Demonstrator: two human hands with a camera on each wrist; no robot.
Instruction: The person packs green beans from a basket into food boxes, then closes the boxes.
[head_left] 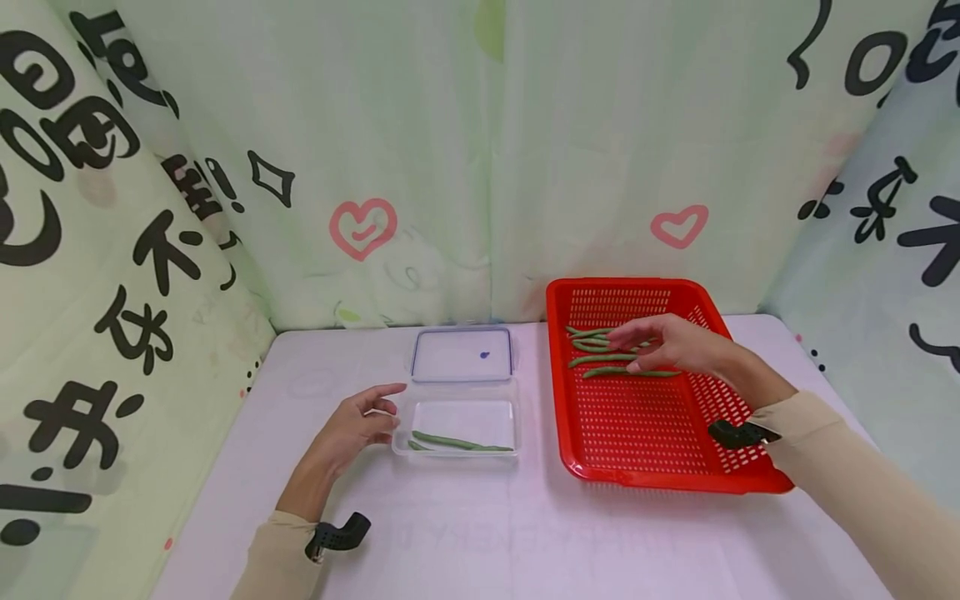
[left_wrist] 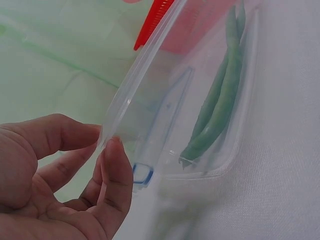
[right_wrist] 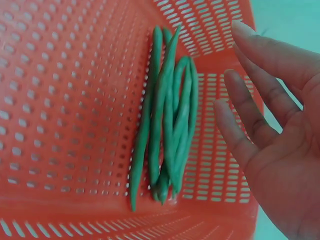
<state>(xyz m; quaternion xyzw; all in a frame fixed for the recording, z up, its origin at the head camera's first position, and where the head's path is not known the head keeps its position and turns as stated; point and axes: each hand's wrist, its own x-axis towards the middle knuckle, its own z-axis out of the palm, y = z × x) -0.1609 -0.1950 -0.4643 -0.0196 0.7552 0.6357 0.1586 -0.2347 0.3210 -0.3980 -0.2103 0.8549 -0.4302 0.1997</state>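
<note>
A clear plastic container stands on the table with green beans lying along its near side. At its left wall is my left hand; in the left wrist view the thumb and a finger pinch the container's rim. My right hand hovers over the red basket, above several green beans. In the right wrist view those beans lie bunched together, and the right hand has its fingers spread apart, holding nothing.
Behind the container a clear lid with a blue edge lies flat on the table. The basket's raised rim surrounds the beans, close to the curtain at the back. Printed curtains also hang on both sides.
</note>
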